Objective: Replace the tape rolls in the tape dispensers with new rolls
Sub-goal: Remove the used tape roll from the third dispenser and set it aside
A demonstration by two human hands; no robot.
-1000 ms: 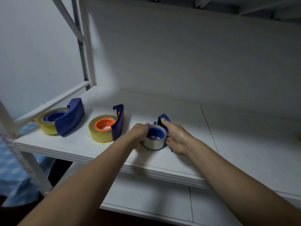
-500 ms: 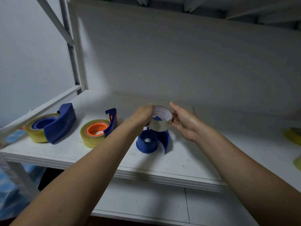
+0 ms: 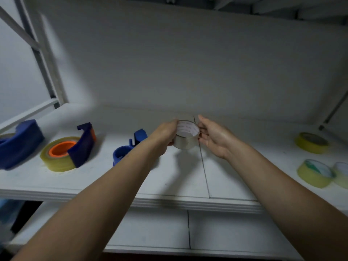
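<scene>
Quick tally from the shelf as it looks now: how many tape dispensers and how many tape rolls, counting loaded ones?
Blue dispensers: 3
Rolls in dispensers: 2
Roll held in both hands: 1
Loose rolls at right: 3
Total: 9

Dim, bluish light; motion blur, wide-angle bending at edges.

Leftmost dispenser cut by left edge; empty dispenser part-hidden behind left forearm.

Dim white shelf backed by plain white wall.
</scene>
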